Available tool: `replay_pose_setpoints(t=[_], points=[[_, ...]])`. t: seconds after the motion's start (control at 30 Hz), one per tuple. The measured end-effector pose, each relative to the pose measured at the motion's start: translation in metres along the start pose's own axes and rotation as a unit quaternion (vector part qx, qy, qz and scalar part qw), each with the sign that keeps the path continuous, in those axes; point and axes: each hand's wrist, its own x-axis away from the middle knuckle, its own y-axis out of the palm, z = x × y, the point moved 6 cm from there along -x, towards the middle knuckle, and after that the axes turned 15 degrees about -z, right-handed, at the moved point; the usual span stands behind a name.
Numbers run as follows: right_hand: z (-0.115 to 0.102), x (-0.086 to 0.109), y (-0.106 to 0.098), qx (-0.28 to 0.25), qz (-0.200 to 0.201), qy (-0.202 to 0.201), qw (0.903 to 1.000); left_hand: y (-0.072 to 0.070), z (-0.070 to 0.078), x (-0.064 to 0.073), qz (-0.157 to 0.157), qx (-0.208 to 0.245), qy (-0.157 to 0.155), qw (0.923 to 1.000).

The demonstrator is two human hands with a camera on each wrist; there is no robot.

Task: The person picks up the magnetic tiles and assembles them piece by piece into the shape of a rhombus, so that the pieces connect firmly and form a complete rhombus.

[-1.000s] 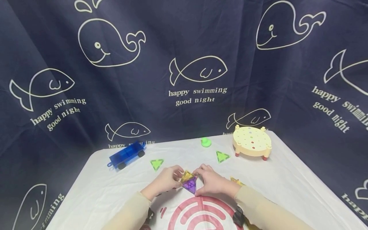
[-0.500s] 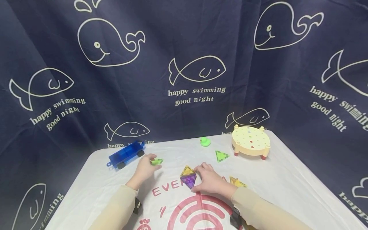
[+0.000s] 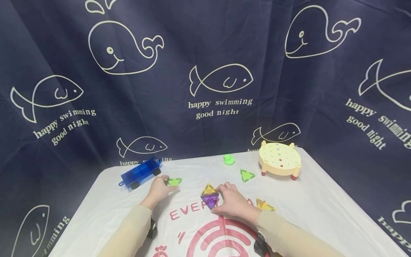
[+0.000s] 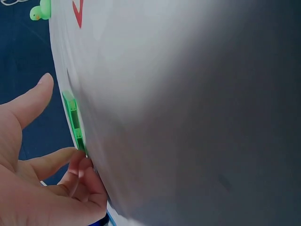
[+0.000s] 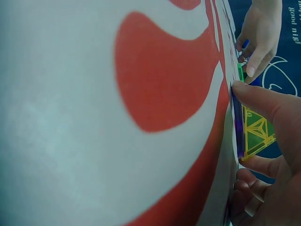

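At the table's middle, a purple triangle magnetic tile (image 3: 210, 201) lies flat, its corners pinched between the thumb and index finger of my right hand (image 3: 233, 201). A yellow triangle tile (image 5: 257, 129) rises from the purple tile's far edge. Further left, my left hand (image 3: 158, 190) is at a green triangle tile (image 3: 174, 182). The index fingertip touches that tile's end (image 4: 75, 121) in the left wrist view, while the thumb (image 4: 35, 100) stands apart from it. Part of the green tile is hidden behind the fingers.
A blue wheeled cart (image 3: 142, 173) stands behind my left hand. Toward the back are a green duck (image 3: 229, 159), another green triangle tile (image 3: 247, 175) and a cream round toy stand (image 3: 280, 159). Yellow tile pieces (image 3: 264, 205) lie beside my right wrist.
My left hand has left the yellow and purple tiles and moved left to the green triangle tile. My right hand has stayed at the purple tile, with only a slight shift.
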Motion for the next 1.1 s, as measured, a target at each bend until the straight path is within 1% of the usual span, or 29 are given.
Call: replay_pose_setpoints(t=[0.13, 0.37, 0.63, 0.77, 0.97, 1.1], points=[[-0.001, 0.001, -0.001, -0.001, 0.003, -0.003, 1.0, 0.001, 0.001, -0.001, -0.003, -0.011, -0.007, 0.9999], [-0.001, -0.001, 0.001, 0.006, 0.007, -0.001, 1.0, 0.0, 0.0, -0.002, -0.004, -0.006, -0.016, 0.9999], [-0.002, 0.001, 0.001, 0.003, 0.006, 0.006, 1.0, 0.0, 0.0, 0.002, -0.016, -0.014, -0.032, 0.9993], [-0.002, 0.001, 0.001, 0.002, 0.008, 0.007, 0.9999, 0.0, 0.003, 0.008, -0.013, -0.007, -0.027, 0.9995], [-0.001, 0.0, 0.0, -0.002, 0.012, 0.003, 0.9999, 0.0, 0.011, 0.02, 0.007, 0.008, -0.015, 0.9998], [0.001, 0.0, -0.002, -0.005, 0.013, 0.001, 0.9999, 0.0, 0.013, 0.027, 0.007, 0.03, -0.02, 0.9993]])
